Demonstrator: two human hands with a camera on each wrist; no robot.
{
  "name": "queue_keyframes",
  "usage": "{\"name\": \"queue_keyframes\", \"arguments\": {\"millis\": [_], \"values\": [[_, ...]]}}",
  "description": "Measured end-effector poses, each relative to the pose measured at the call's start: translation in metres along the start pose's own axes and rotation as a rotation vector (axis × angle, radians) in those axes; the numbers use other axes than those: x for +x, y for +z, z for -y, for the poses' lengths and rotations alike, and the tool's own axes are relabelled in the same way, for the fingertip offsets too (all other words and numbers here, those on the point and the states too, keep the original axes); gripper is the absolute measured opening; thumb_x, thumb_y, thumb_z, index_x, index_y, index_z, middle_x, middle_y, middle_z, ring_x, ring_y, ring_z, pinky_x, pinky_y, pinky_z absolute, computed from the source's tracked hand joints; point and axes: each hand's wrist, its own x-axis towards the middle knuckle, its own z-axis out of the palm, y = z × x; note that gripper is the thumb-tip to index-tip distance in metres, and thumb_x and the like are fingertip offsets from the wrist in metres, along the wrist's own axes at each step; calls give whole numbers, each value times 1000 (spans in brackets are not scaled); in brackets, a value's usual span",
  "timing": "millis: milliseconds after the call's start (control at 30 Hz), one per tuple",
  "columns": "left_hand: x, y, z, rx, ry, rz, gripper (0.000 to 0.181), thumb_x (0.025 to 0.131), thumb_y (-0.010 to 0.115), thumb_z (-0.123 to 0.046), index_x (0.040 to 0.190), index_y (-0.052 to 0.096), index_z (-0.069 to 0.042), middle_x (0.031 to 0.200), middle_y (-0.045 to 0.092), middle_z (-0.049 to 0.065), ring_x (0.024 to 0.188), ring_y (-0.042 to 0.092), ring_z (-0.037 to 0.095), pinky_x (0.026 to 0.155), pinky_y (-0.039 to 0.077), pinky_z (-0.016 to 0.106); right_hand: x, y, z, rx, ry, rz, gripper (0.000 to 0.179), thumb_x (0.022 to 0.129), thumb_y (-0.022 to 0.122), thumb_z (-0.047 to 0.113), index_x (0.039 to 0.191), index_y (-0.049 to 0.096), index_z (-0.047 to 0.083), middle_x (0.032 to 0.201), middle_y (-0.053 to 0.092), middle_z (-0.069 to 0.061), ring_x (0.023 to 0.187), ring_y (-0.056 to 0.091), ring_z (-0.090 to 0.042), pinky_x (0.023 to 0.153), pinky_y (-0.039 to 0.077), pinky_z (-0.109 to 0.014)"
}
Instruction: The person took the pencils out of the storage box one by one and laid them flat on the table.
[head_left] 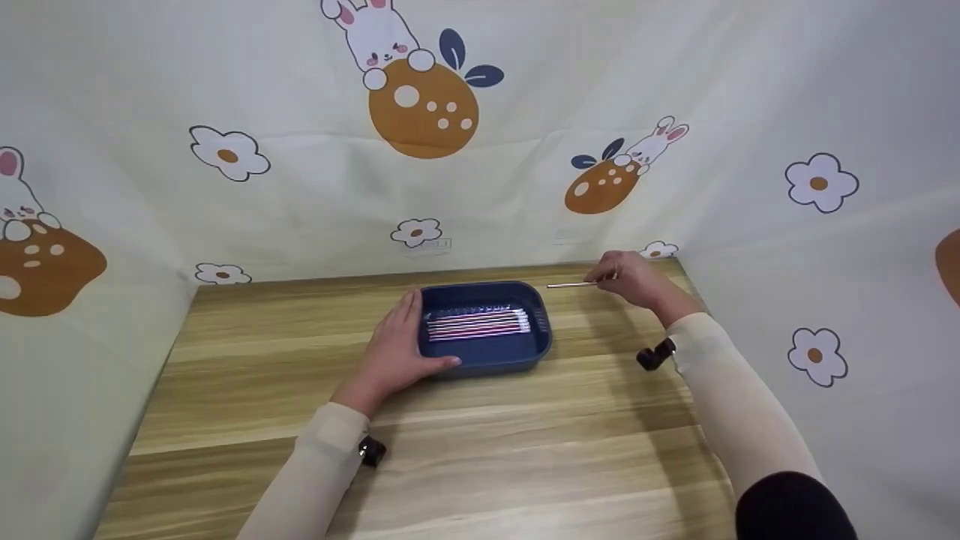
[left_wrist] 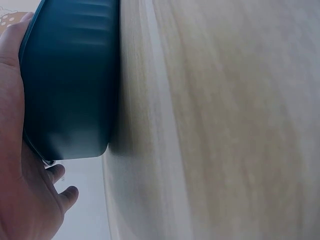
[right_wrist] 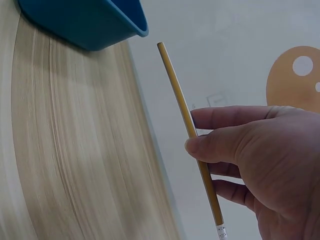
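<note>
Item: thin yellow-brown wooden pencil (right_wrist: pixel 186 122), pinched between thumb and fingers of the right hand (head_left: pixel 636 277), held above the wooden table (head_left: pixel 480 457) near its far right corner. Long axis level, running left–right in the head view; free end points toward the dark blue rectangular plastic tray (head_left: pixel 486 358), the other end with its whitish tip behind the palm. Tray: holds a row of pencils (head_left: pixel 478 323) lying side by side, left–right. Left hand (head_left: pixel 395 351): fingers straight, flat against the tray's left wall, thumb along its near rim.

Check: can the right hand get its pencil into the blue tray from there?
Probably yes: the right hand holds the pencil just beside the blue tray, nothing between, top open; the left hand holds the far side.
</note>
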Motion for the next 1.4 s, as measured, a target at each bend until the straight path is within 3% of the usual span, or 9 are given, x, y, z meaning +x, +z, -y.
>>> {"name": "queue_keyframes", "arguments": {"millis": [467,700,833,1000,1400], "values": [[-3,0,0,-3,-2,-9,148,79,84,-81,177,7,-1,184,8,21,168,14,44,135,15,62,3,12,-13,-23,24,0,28,93,76,-17,112,86,0,102,78,-15,100,72,-36,90,59,-54],[-2,2,1,-9,-9,-5,147,79,86,-78,177,7,-1,184,8,21,168,15,45,134,15,62,4,30,-26,-47,6,-25,23,91,76,-16,105,87,-1,94,77,-15,89,72,-33,82,60,-50],[-2,2,1,-7,-6,-6,148,79,87,-77,177,6,-2,184,9,21,167,15,45,134,16,62,4,37,-32,-27,59,-9,24,91,74,-16,106,87,-3,93,77,-17,89,70,-31,83,60,-48],[-2,2,2,-7,-5,-5,147,80,87,-77,177,6,-2,184,8,21,168,14,45,134,15,63,3,42,-38,-28,117,0,23,94,75,-14,110,86,-2,101,79,-18,96,71,-34,89,60,-54],[-1,0,0,-14,-21,0,146,81,86,-77,178,5,-4,185,8,20,168,14,44,135,14,60,3,49,-44,-6,212,31,23,99,76,-6,116,87,5,113,78,-13,112,71,-35,104,57,-56]]}}
